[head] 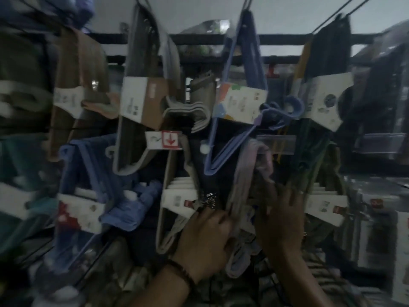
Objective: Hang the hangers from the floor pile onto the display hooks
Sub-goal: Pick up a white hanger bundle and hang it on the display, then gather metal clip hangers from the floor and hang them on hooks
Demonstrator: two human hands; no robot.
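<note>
You've got both hands up on one pack here, a pale lilac-grey bundle of hangers (245,196) that sits low in the middle of the display wall. Your left hand (205,238) is curled closed around the bundle's left edge, knuckles toward the camera, which looks like the grip that carries the weight. Your right hand (280,216) lies against the right side with fingers reaching upward; it seems to be steadying or guiding the top end, but the picture is blurry and dim, so I can't tell if it's actually pinching anything or just pressing flat.

Holding it two-handed makes sense to me: these packs are long and floppy, and the top loop has to be steered onto a hook. I can't see the hook itself or whether the loop is on it yet, it's buried behind the clear price strip (275,144) and the packs around it.

The neighbours are tight: a blue pack (223,156) dangles just above left, a beige pack (172,209) with a white card sits right beside your left hand. You'll probably snag on those if you tilt. The floor pile isn't in view.
</note>
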